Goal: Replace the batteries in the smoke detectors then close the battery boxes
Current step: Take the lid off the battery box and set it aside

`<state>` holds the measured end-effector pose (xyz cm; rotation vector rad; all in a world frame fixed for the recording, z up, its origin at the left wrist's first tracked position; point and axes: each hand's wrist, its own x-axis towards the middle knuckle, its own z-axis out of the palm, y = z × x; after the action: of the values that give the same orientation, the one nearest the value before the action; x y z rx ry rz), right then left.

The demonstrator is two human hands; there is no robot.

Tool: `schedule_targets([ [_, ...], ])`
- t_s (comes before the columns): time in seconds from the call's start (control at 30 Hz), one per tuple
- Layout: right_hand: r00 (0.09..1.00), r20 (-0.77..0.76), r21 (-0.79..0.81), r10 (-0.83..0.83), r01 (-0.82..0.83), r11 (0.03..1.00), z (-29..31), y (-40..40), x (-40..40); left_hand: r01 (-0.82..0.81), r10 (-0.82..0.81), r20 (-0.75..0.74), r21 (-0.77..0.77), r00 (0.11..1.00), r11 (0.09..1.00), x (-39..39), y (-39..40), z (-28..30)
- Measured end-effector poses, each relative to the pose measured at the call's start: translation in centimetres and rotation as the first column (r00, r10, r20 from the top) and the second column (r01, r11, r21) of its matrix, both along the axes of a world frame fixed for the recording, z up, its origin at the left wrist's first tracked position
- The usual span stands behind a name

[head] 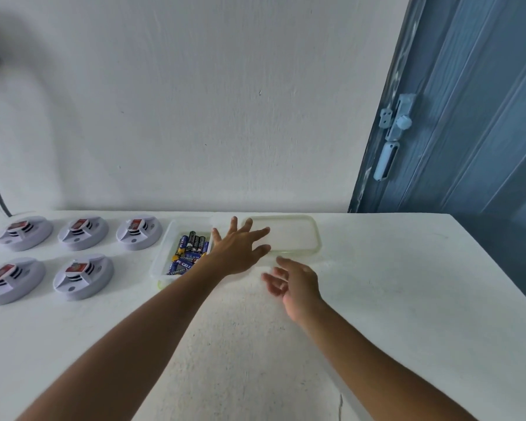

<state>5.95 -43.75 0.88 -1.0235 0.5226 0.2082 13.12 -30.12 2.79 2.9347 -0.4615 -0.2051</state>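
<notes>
While both hands' fingers splay, grasping nothing, clear plastic battery box [161,262] shows "PI CELL", "EVEREADY" batteries [189,253]; five round white smoke detectors [82,276] on bench [377,299].

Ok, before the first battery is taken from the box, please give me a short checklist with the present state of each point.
1. Battery box open: ok, its lid lies on the table beside it.
2. Batteries in reach: ok, next to the left hand.
3. Hands free: ok, left hand and right hand hold nothing.
4. Smoke detectors present: ok, five on the table.
5. Detector battery compartments open: cannot tell.
6. Batteries fresh: cannot tell.
</notes>
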Motion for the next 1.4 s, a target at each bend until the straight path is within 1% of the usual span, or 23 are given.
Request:
schedule_targets([
  [0.03,0.994,-0.082,0.208,-0.076,0.092,0.974,0.4,0.1,0.4,-0.002,0.002,-0.004,-0.003,1.0,1.0,0.0,0.0,0.0],
  [0.07,0.982,-0.124,0.283,-0.143,0.173,0.943,0.5,0.3,0.8,-0.003,0.003,-0.008,-0.003,1.0,1.0,0.0,-0.1,0.1],
  [0.1,0.972,-0.134,0.275,-0.195,0.225,0.935,0.4,0.5,1.1,-0.006,0.006,-0.01,-0.003,1.0,1.0,0.0,-0.1,0.2],
  [0.17,0.96,-0.133,0.228,-0.247,0.272,0.935,0.0,1.2,1.6,-0.015,0.015,-0.015,-0.009,1.0,1.0,0.1,-0.1,0.4],
  [0.47,0.961,-0.071,0.117,-0.268,0.275,0.954,-1.4,1.9,2.0,-0.024,0.024,-0.028,-0.022,0.999,0.999,0.3,0.1,0.4],
  [0.6,0.946,-0.126,0.09,-0.3,0.312,0.946,-0.8,2.0,2.6,-0.02,0.02,-0.02,-0.02,1.0,1.0,0.4,0.1,0.4],
  [0.67,0.937,-0.126,0.029,-0.326,0.332,0.943,-0.8,1.9,2.4,-0.017,0.016,-0.016,-0.025,1.0,1.0,0.3,0.1,0.3],
  [0.73,0.915,-0.057,-0.114,-0.399,0.391,0.913,-1.0,1.1,2.1,-0.016,0.016,-0.006,-0.032,1.0,0.999,0.3,0.1,0.1],
  [0.8,0.867,0.093,-0.235,-0.49,0.497,0.835,-0.6,-0.6,2.3,-0.018,0.018,0.002,-0.036,1.0,0.999,0.2,0.0,0.0],
  [0.87,0.827,0.226,-0.307,-0.514,0.561,0.768,-0.2,-2.8,3.6,-0.012,0.012,0.02,-0.015,1.0,1.0,0.1,-0.2,-0.1],
  [0.9,0.844,0.255,-0.363,-0.472,0.536,0.762,0.1,-3.8,4.6,-0.014,0.014,0.034,-0.002,0.999,1.0,-0.1,-0.4,-0.1],
  [0.93,0.883,0.262,-0.438,-0.39,0.469,0.766,0.4,-4.8,5.8,-0.021,0.021,0.049,0.009,0.999,1.0,-0.2,-0.6,-0.1],
  [1.0,0.961,0.235,-0.578,-0.145,0.258,0.774,0.5,-6.2,8.0,-0.047,0.045,0.076,0.026,0.996,0.999,-1.0,-1.3,-0.4],
  [1.07,0.979,0.189,-0.606,0.078,0.054,0.794,0.6,-7.0,9.4,-0.08,0.075,0.101,0.045,0.992,0.996,-2.0,-2.2,-1.0],
  [1.13,0.965,0.149,-0.586,0.215,-0.088,0.806,0.5,-7.5,9.8,-0.108,0.101,0.122,0.053,0.987,0.993,-2.6,-2.9,-1.6],
  [1.2,0.964,0.138,-0.559,0.229,-0.115,0.821,0.3,-7.8,9.3,-0.122,0.114,0.134,0.049,0.984,0.991,-2.5,-3.2,-1.7],
  [1.33,0.987,0.133,-0.433,0.088,-0.021,0.901,-0.5,-7.3,7.2,-0.114,0.105,0.126,0.064,0.986,0.991,-1.1,-3.0,-0.8],
  [1.4,0.987,0.15,-0.451,0.051,0.023,0.892,-0.6,-6.5,5.6,-0.106,0.099,0.102,0.062,0.99,0.992,-0.3,-3.1,-0.5],
])
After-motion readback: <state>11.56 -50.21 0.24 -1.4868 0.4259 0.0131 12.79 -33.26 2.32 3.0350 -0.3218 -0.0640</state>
